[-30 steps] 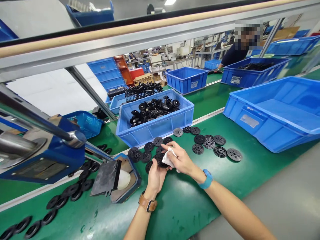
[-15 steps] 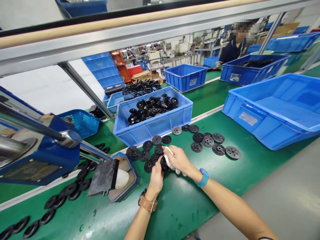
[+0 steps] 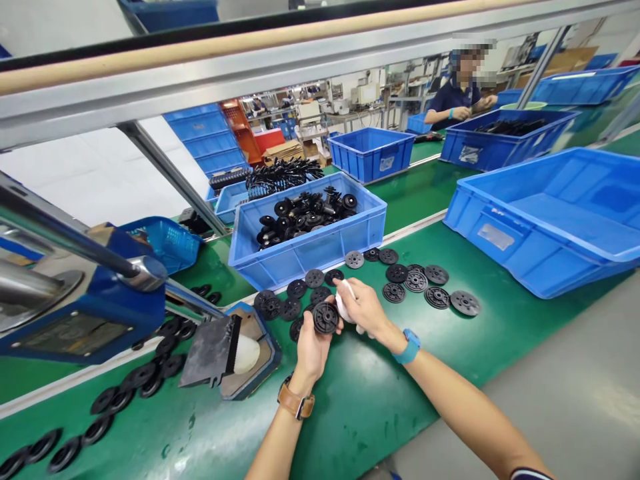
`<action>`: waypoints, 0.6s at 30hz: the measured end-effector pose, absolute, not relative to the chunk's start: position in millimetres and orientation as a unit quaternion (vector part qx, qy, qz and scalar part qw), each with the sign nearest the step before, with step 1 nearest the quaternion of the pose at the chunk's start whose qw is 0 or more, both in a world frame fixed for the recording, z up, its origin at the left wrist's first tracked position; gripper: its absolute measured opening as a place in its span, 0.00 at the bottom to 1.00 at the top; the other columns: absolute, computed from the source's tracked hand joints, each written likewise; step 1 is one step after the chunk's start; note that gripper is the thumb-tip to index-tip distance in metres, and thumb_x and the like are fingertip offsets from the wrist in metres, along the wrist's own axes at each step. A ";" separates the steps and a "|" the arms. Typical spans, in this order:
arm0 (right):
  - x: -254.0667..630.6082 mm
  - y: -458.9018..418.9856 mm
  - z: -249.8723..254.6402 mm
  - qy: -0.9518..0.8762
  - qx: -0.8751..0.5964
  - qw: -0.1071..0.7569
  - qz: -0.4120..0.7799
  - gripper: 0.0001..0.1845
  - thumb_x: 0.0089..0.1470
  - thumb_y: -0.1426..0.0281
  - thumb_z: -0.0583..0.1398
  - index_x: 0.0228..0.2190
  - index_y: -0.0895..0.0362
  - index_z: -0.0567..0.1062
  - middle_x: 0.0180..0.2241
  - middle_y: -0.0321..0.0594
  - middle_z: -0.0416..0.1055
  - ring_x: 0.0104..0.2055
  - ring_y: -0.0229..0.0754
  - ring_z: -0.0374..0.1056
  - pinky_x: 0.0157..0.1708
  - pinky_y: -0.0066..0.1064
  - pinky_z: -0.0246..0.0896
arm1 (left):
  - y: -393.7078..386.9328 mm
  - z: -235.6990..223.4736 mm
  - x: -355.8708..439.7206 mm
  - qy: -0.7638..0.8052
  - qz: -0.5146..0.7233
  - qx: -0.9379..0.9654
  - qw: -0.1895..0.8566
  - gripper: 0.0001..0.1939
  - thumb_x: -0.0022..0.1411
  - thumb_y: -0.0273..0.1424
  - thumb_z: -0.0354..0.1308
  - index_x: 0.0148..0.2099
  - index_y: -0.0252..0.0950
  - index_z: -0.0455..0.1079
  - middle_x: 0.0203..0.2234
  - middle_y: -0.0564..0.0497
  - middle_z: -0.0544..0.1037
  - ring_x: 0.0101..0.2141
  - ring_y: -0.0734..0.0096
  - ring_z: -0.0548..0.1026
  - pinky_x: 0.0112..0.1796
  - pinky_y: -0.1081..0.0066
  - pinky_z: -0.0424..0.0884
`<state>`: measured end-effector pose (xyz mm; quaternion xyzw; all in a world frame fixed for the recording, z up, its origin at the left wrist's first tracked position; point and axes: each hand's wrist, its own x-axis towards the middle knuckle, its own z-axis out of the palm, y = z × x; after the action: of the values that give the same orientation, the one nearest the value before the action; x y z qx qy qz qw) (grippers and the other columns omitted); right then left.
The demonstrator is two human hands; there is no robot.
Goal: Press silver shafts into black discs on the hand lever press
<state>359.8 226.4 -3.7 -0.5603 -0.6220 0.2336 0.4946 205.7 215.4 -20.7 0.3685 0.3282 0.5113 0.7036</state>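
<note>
My left hand (image 3: 313, 347) grips a round black plastic disc (image 3: 326, 318) by its edge, with the ribbed, holed face turned up toward me. Close beside the disc, my right hand (image 3: 366, 308) is closed on a crumpled white cloth (image 3: 345, 299). The cloth is at the disc's right edge; whether they touch I cannot tell. Several similar black discs (image 3: 271, 307) lie on the green table (image 3: 380, 400) beyond and left of my hands. Another group of discs (image 3: 415, 281) is spread out to the right.
A blue bin (image 3: 310, 250) of black wheel-like parts stands behind the discs. At right is a large blue bin (image 3: 540, 247). A blue press (image 3: 90, 300) with a metal plate occupies the left, near black rings (image 3: 100, 429). A co-worker (image 3: 457, 93) sits across the line.
The disc, first wiped with the cloth and tilted away, now faces me in my left hand. My right hand with the cloth has drawn off its face. The co-worker has straightened and raised their hands.
</note>
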 end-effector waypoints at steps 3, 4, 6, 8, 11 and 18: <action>363.7 224.8 1.9 -0.592 -0.558 0.536 0.225 0.33 0.74 0.54 0.41 0.54 0.58 0.79 0.44 0.49 0.77 0.46 0.47 0.75 0.48 0.36 0.69 | 217.2 -7.5 206.6 0.292 0.502 0.314 0.751 0.31 0.64 0.54 0.59 0.53 0.31 0.78 0.35 0.43 0.82 0.29 0.67 0.75 0.30 0.68 0.70; 362.3 222.3 3.0 -0.596 -0.549 0.542 0.222 0.33 0.74 0.55 0.42 0.55 0.58 0.79 0.46 0.49 0.76 0.47 0.47 0.75 0.47 0.36 0.70 | 217.6 -6.2 207.5 0.296 0.500 0.300 0.757 0.30 0.64 0.53 0.60 0.53 0.31 0.78 0.35 0.43 0.82 0.29 0.67 0.75 0.29 0.68 0.69; 356.2 216.2 3.2 -0.638 -0.529 0.519 0.206 0.29 0.73 0.55 0.45 0.56 0.56 0.78 0.50 0.49 0.75 0.47 0.47 0.75 0.47 0.35 0.70 | 218.4 -8.3 210.8 0.335 0.513 0.271 0.743 0.27 0.63 0.52 0.61 0.48 0.32 0.79 0.34 0.44 0.82 0.28 0.67 0.75 0.29 0.68 0.69; 348.4 210.8 2.0 -0.701 -0.525 0.448 0.180 0.26 0.71 0.57 0.49 0.59 0.53 0.76 0.53 0.48 0.74 0.46 0.47 0.75 0.45 0.35 0.70 | 219.3 -14.3 215.5 0.393 0.541 0.241 0.704 0.24 0.61 0.50 0.64 0.43 0.33 0.79 0.34 0.46 0.82 0.29 0.67 0.76 0.31 0.68 0.71; 340.3 207.2 0.2 -0.752 -0.541 0.341 0.162 0.26 0.72 0.60 0.49 0.64 0.50 0.70 0.53 0.48 0.74 0.43 0.47 0.76 0.41 0.33 0.69 | 221.0 -23.5 221.1 0.448 0.568 0.216 0.656 0.20 0.59 0.48 0.66 0.39 0.34 0.77 0.32 0.51 0.81 0.32 0.69 0.77 0.36 0.69 0.72; 341.1 212.5 -5.3 -0.728 -0.501 0.401 0.243 0.25 0.72 0.59 0.49 0.61 0.52 0.74 0.48 0.46 0.75 0.43 0.45 0.75 0.44 0.33 0.67 | 222.6 -27.9 218.2 0.469 0.563 0.236 0.639 0.22 0.56 0.50 0.68 0.35 0.34 0.74 0.25 0.56 0.77 0.26 0.73 0.74 0.32 0.70 0.71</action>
<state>341.1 212.5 -5.3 -0.5005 -0.7278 0.2430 0.4009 218.2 222.6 -27.9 0.2364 0.4685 0.5627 0.6388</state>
